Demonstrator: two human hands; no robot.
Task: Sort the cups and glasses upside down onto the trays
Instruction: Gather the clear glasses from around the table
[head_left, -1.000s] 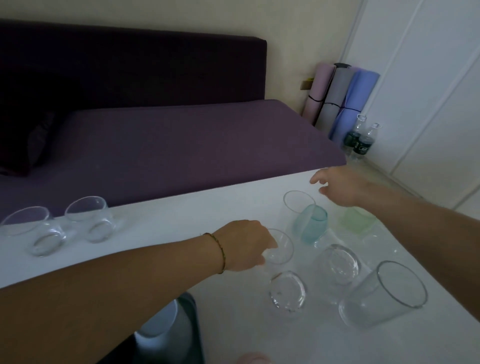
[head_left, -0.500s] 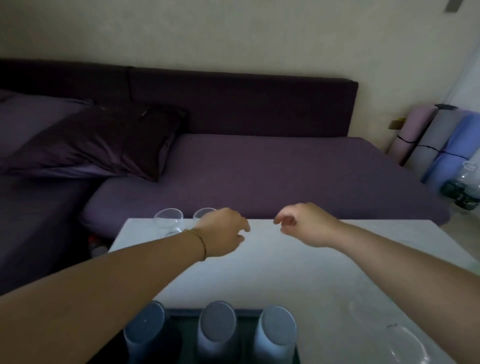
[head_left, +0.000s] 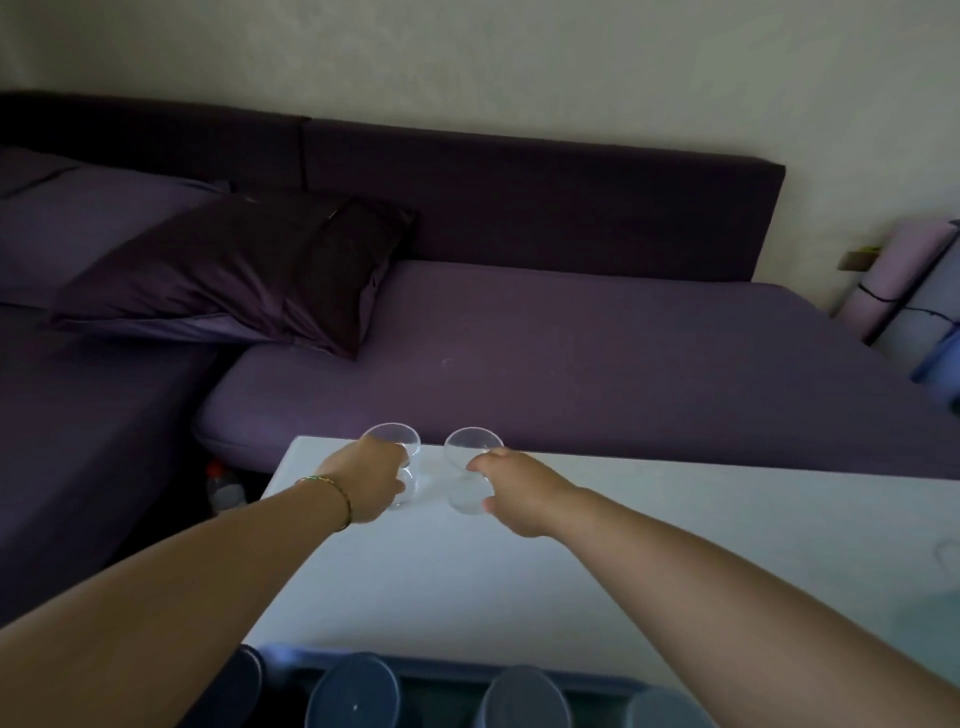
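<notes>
Left hand (head_left: 371, 480) wraps 1 clear glass (head_left: 402, 467), right hand (head_left: 514, 488) cups the other glass (head_left: 470, 470), both upright at far table (head_left: 519, 571) edge.

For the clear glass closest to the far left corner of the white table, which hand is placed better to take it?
The left hand. It is already around the left glass at that corner, while the right hand is at the right glass beside it. Whether either grip is fully shut is unclear.

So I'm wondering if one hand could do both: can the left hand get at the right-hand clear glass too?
Probably not as things stand: the left hand is wrapped around the left glass, and the right hand already flanks the right glass.
</notes>
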